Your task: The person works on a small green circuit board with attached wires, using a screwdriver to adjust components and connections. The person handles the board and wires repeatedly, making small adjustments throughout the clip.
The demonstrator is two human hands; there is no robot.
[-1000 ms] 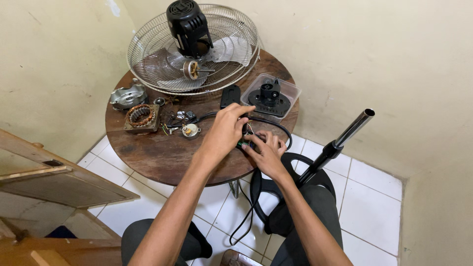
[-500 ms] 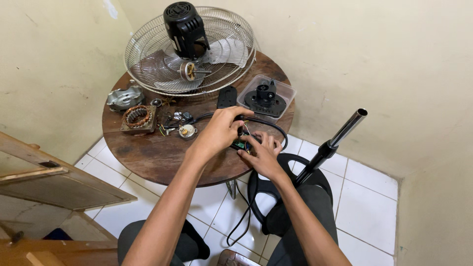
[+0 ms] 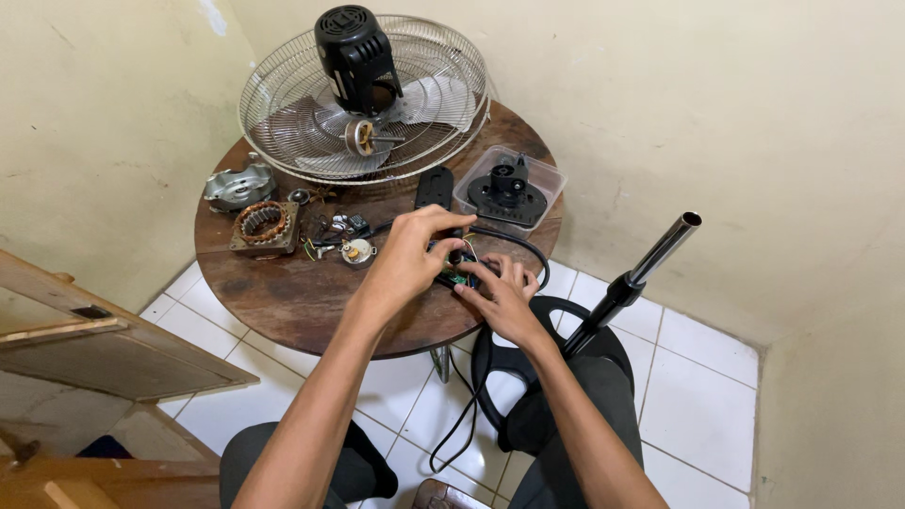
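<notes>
We grip one small circuit board [image 3: 459,276] with our left hand [image 3: 407,259] and right hand [image 3: 500,297]; one fan grille [image 3: 283,104] lies at twelve o'clock.

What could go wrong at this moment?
The small circuit board, pinched between the left hand and right hand at the table edge, could slip to the tiled floor. Its thin wires might tear if tugged. The black cable hanging off the table could snag a knee.

Fan cage [image 3: 283,113] at table's [image 3: 283,292] far edge, motor housing [image 3: 353,52] on it. Coil stator [image 3: 264,224] left, clear tray [image 3: 551,179] right.
</notes>
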